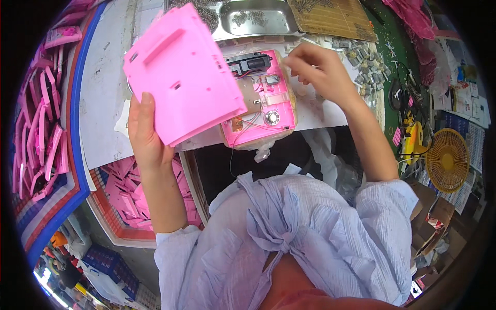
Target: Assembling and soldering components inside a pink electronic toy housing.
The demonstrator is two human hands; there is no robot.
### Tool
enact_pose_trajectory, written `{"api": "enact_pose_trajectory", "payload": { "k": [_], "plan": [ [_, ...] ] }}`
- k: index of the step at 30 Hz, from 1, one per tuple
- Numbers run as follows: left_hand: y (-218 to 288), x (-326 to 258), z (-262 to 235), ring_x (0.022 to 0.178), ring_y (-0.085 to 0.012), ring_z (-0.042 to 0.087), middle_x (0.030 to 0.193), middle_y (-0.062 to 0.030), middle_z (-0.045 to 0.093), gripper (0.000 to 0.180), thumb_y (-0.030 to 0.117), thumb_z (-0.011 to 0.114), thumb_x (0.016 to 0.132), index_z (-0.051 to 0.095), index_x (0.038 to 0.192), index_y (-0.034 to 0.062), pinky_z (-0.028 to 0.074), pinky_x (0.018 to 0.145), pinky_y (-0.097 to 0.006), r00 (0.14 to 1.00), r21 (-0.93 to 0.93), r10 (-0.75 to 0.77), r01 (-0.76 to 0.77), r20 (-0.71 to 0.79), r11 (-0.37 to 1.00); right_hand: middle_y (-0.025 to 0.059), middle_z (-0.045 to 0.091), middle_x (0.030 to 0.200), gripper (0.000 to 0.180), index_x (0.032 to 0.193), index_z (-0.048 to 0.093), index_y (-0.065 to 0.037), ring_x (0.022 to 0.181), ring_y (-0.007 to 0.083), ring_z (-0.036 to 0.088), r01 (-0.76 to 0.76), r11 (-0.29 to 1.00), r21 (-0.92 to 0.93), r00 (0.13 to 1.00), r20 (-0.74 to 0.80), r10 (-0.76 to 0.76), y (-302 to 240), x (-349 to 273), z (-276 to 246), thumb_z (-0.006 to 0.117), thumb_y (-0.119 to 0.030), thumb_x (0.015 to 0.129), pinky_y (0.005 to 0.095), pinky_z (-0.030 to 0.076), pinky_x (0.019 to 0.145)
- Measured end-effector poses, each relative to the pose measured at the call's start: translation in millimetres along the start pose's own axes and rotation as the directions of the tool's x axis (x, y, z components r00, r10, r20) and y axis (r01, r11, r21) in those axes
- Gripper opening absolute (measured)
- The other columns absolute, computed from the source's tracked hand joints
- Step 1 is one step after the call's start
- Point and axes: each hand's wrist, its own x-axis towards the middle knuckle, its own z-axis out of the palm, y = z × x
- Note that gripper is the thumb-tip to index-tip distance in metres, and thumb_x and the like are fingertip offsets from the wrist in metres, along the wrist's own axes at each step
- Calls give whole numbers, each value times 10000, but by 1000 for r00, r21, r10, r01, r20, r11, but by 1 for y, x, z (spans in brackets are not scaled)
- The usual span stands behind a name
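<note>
My left hand [147,129] is closed on a pink plastic cover [186,77], thumb on its face, and holds it up and tilted. Partly behind this cover, an open pink housing [258,134] rests on a padded support at the table's front edge. Inside the housing are a black mechanism [250,63], thin wires and a round silver part [271,118]. Just off the housing's upper right corner hovers my right hand [323,72], its thumb and fingers pinched together. Whatever may be between those fingertips is too small to make out.
A metal tray [256,35] with small screws stands at the back, beside a cardboard sheet [336,18]. Small metal pieces [369,64] lie to the right. Pink plastic parts [41,124] fill the left side; more sit in a bin below. A yellow fan [447,160] is far right.
</note>
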Motion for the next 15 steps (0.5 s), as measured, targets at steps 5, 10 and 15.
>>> {"api": "enact_pose_trajectory", "payload": {
  "k": [5,10,15],
  "plan": [
    [-23,16,47,1085,-171,688,1251,-124,677,424,139,579,1061,480,1428,-48,557,947,-310,994,203,32,-53,108,978,42,658,822,588,1528,389,-21,693,83,603,167,898,407,985,-111,-133,-30,-53,35,644,-93,1003,234,494,633],
    [-24,28,86,907,-176,726,1113,-140,728,551,177,641,1020,431,1468,-64,581,792,-309,953,373,57,-171,298,912,0,581,728,667,1579,314,-29,636,63,552,236,960,151,955,-216,-201,-17,-56,26,642,-70,1000,213,459,606],
    [-40,11,76,705,-331,730,804,-220,711,806,272,737,906,357,1537,-55,551,620,-399,885,793,125,-459,449,400,47,553,619,612,1544,402,-62,565,152,556,165,980,-111,960,-211,-185,31,-85,41,646,-135,988,281,438,583]
  ]
}}
